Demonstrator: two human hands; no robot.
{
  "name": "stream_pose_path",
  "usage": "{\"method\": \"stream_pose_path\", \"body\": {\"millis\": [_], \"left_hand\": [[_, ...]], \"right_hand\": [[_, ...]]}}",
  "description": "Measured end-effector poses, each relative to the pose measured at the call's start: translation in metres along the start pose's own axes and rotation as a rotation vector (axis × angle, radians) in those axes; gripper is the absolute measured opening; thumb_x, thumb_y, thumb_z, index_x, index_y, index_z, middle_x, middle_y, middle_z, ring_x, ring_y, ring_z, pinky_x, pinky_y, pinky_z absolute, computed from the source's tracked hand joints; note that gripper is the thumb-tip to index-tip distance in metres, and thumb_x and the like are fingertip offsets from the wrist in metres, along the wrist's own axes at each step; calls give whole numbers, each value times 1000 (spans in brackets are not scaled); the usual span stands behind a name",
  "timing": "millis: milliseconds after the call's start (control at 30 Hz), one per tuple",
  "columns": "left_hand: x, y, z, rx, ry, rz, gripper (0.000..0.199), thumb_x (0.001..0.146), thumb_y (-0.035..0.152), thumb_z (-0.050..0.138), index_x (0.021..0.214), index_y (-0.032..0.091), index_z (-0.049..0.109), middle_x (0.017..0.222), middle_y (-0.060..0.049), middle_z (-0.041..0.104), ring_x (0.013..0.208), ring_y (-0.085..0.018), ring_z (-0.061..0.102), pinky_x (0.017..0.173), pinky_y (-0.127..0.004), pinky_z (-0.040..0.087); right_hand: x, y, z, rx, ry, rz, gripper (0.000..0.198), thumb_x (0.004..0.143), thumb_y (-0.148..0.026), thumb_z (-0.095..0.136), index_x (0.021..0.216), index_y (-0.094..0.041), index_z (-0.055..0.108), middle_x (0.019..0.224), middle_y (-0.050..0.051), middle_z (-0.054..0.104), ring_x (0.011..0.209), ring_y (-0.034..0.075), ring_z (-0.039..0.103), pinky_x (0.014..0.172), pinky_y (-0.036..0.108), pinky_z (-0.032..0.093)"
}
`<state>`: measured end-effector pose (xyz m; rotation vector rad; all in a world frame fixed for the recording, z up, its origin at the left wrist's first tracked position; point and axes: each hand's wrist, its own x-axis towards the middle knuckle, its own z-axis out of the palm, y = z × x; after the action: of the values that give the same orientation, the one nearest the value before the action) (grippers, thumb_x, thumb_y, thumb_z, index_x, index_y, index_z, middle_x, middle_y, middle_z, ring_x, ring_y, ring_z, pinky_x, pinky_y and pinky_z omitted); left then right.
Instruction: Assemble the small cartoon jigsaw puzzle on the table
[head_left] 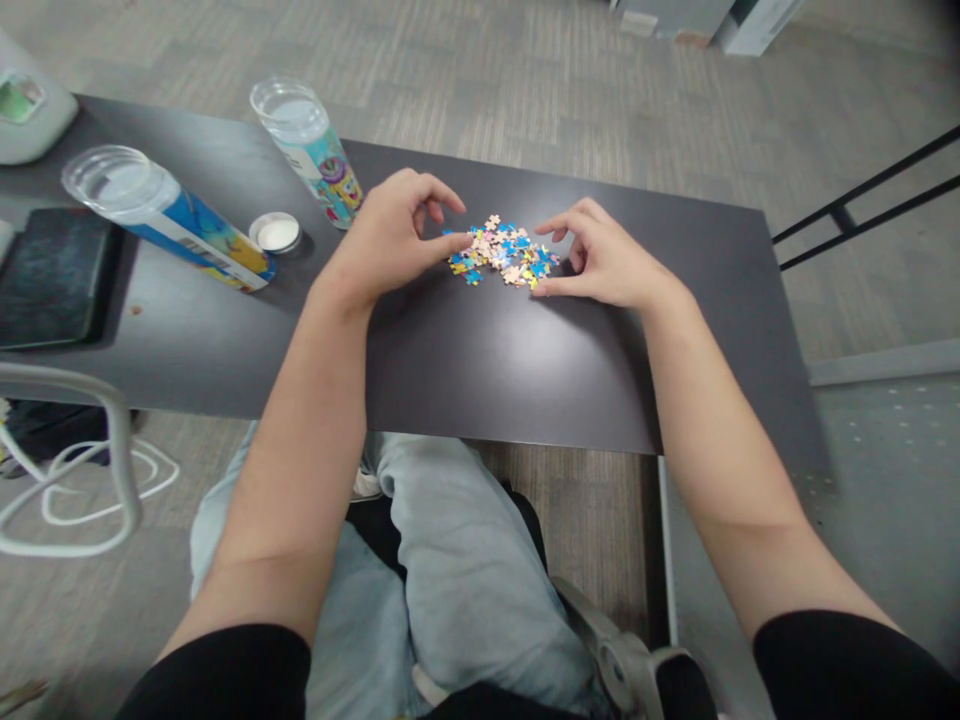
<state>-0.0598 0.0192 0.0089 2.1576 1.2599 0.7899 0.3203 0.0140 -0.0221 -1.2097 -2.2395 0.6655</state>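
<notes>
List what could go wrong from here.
The left hand and right hand flank the loose puzzle pieces, so a quick sweep might scatter some, perhaps over the edge of the table. The standing tube close beside the left hand could tip if bumped.

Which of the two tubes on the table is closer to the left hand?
The teal tube: its base is close beside the left hand, while the blue and yellow tube is farther left.
</notes>
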Motion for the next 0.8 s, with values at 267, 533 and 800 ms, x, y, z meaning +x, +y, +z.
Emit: {"method": "stream_pose_path", "body": {"millis": [267,533,800], "left_hand": [[2,-21,23,98,-59,56,118,84,97,107,178,32,77,180,-20,73,170,-55,61,145,-71,47],[10,10,69,204,-125,145,142,91,91,106,203,20,55,209,-31,44,196,-60,38,161,-72,26],[37,20,82,238,-120,184,97,104,67,91,184,14,75,191,-31,67,182,-55,60,153,-71,42]], "right_hand": [[4,23,6,-45,85,-38,78,99,-66,106,161,-24,83,145,18,80,121,44,83,118,68,74],[17,25,26,-13,239,8,71,117,-96,64,135,-31,87,131,16,86,118,41,80,116,64,69],[17,25,25,54,273,24,68,120,-95,54,120,-33,82,121,13,85,117,39,80,118,61,68]]}}
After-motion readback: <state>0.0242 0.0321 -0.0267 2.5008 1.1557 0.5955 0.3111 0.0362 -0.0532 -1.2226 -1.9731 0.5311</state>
